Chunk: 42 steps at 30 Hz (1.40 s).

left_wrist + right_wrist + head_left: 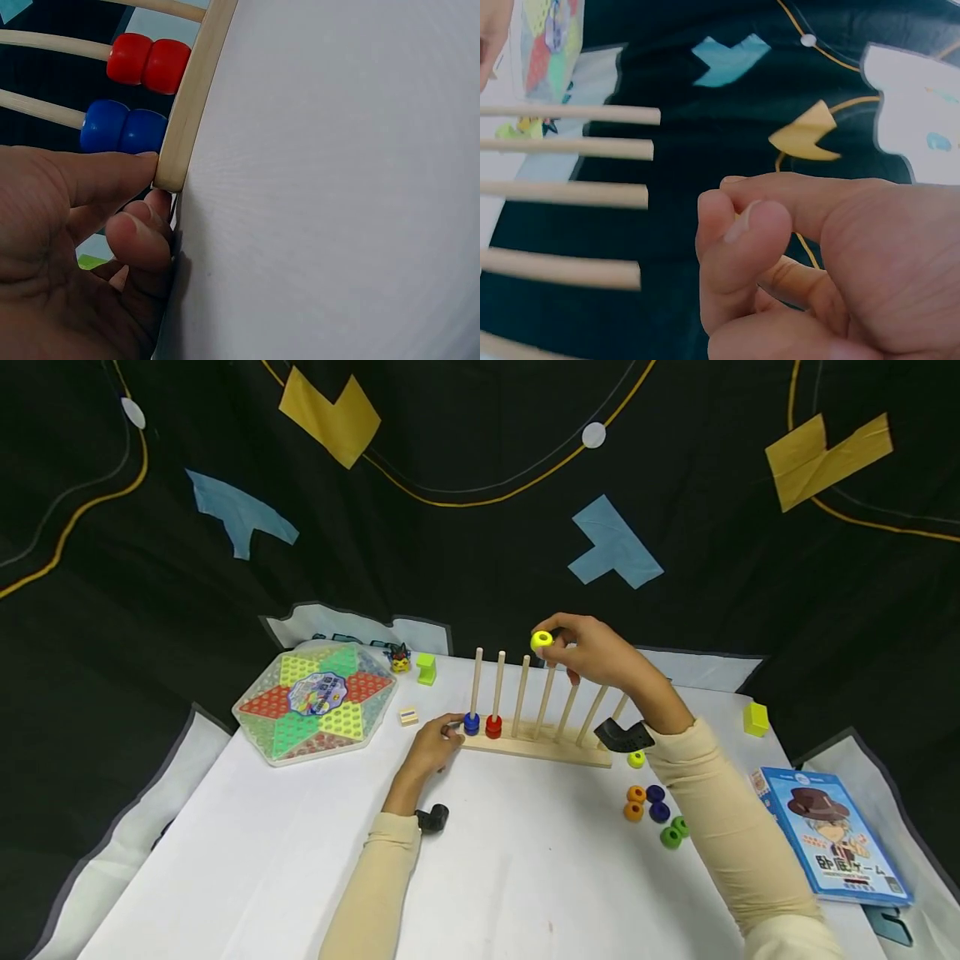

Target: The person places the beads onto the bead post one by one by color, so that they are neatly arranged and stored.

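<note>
A wooden peg stand with several upright pegs stands on the white table. Two blue beads sit at the foot of its left end peg, and two red beads are on the neighbouring one. My left hand grips the left end of the stand's base, a fingertip close to the blue beads. Raised near the peg tops, my right hand pinches a yellow bead between thumb and fingers. In the right wrist view the fingers hide that bead; several bare pegs point toward the hand.
Right of the stand lie another yellow bead, orange beads, dark blue beads and green beads. A Chinese checkers board lies left. A blue game box and a yellow block are at right.
</note>
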Tool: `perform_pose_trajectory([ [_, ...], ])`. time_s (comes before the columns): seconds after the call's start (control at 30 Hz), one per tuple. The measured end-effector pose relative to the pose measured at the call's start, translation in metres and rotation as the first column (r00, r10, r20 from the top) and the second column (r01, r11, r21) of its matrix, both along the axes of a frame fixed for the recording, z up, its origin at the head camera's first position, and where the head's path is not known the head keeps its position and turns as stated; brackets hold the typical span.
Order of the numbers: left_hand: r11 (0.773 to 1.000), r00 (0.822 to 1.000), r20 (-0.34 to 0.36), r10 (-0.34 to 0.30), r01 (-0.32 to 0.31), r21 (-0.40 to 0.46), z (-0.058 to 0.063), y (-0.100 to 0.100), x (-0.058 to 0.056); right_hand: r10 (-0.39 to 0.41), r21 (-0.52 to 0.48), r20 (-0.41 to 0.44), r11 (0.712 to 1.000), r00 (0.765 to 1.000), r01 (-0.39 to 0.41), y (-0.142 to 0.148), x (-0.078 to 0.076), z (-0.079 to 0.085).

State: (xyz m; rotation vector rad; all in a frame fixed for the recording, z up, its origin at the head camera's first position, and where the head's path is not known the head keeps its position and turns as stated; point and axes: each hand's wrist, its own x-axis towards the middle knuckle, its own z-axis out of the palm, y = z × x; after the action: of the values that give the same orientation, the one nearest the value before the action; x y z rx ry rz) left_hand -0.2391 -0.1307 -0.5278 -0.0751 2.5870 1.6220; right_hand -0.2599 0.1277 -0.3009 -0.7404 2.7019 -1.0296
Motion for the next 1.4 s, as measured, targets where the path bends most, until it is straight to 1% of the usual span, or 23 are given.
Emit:
perform_pose_trajectory([
  [0.07,1.0,1.0,-0.001,-0.001,0.001,0.003,0.0,0.0,0.0,0.011,0.011,0.02,1.0,1.0,-0.011,-0.007,-0.001,-0.002],
  [0.2,1.0,1.0,0.005,-0.003,0.003,0.012,-0.002,0.0,0.0,0.005,0.033,0.053,0.999,0.999,-0.007,-0.015,-0.003,-0.007],
  [0.53,1.0,1.0,-0.01,0.0,0.001,0.009,-0.002,-0.001,-0.001,-0.001,0.055,0.084,0.998,0.996,-0.004,-0.019,-0.008,-0.017],
  [0.7,1.0,1.0,0.0,0.0,0.0,0.008,-0.003,-0.001,-0.001,0.006,0.069,0.074,0.998,0.997,-0.011,-0.018,-0.008,-0.021],
  [0.9,1.0,1.0,-0.002,-0.003,0.003,0.019,-0.002,-0.002,-0.001,0.012,0.068,0.038,0.998,0.999,-0.014,-0.014,-0.006,-0.016],
  [1.07,1.0,1.0,-0.005,0.0,0.0,0.023,-0.001,-0.001,0.0,-0.01,0.035,0.03,0.999,1.0,0.009,0.0,-0.005,-0.012],
  [1.23,1.0,1.0,0.005,-0.005,0.004,0.02,-0.001,0.0,0.0,-0.053,-0.05,0.003,0.997,0.999,0.053,0.031,-0.001,-0.009],
  [1.3,1.0,1.0,0.002,-0.003,0.003,0.017,-0.001,0.0,0.0,-0.091,-0.109,-0.004,0.99,0.996,0.09,0.049,0.002,-0.009],
  [1.4,1.0,1.0,-0.003,0.002,-0.002,0.012,-0.001,0.0,-0.001,-0.187,-0.185,-0.012,0.966,0.982,0.181,0.079,0.008,-0.011],
])
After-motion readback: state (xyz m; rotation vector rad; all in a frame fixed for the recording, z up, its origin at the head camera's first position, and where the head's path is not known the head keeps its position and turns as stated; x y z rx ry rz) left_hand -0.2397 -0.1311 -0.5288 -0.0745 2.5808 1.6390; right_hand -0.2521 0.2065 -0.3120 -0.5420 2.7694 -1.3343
